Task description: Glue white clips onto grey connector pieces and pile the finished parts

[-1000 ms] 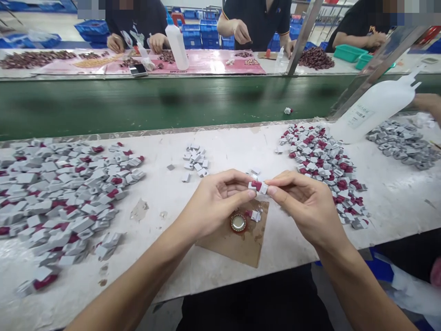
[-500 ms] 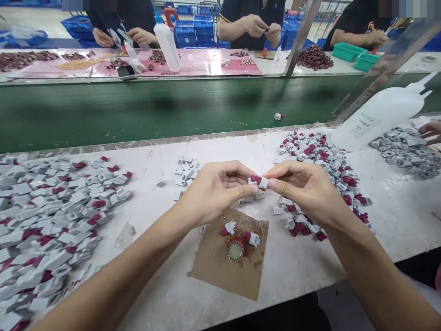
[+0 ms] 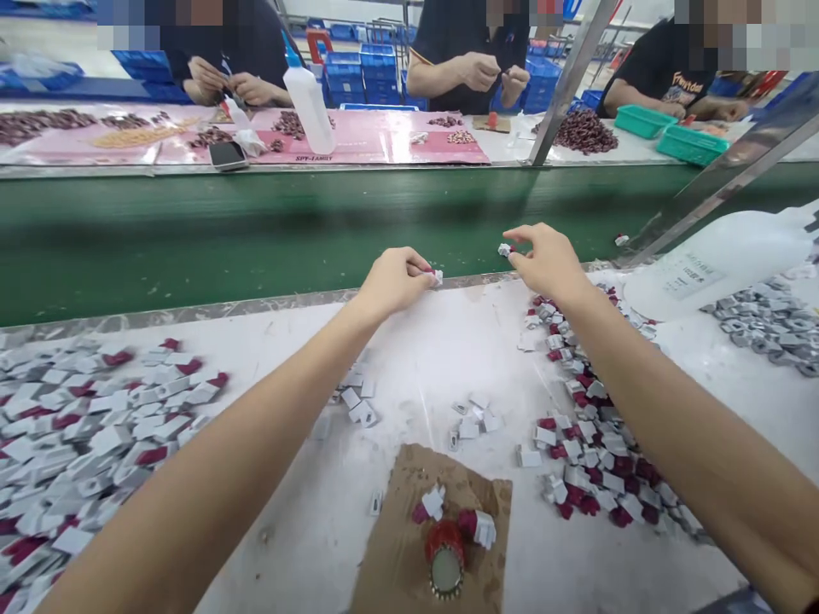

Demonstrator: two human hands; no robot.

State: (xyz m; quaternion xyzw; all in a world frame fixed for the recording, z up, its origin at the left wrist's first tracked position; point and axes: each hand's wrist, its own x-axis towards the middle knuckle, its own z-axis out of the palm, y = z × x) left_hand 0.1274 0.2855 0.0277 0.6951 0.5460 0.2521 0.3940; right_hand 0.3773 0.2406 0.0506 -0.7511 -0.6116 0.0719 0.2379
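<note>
Near the edge of the green belt, my left hand pinches a small grey-and-maroon plastic piece between thumb and fingertips. My right hand reaches over the belt with thumb and index finger apart. Just beside its thumb tip is another small grey-and-maroon piece; whether they touch I cannot tell. Below my hands lies a brown cardboard sheet bearing a red bottle cap-like container and two grey-and-maroon pieces. Several loose grey parts lie above the cardboard.
Heaps of grey and maroon pieces spread at left and right. A large white squeeze bottle leans near a metal post. Across the green belt, several people work at a bench with teal trays.
Both hands have moved apart and forward from above the cardboard to the belt's edge. The piece they held together is no longer between them. The view has shifted, and the cardboard appears lower.
</note>
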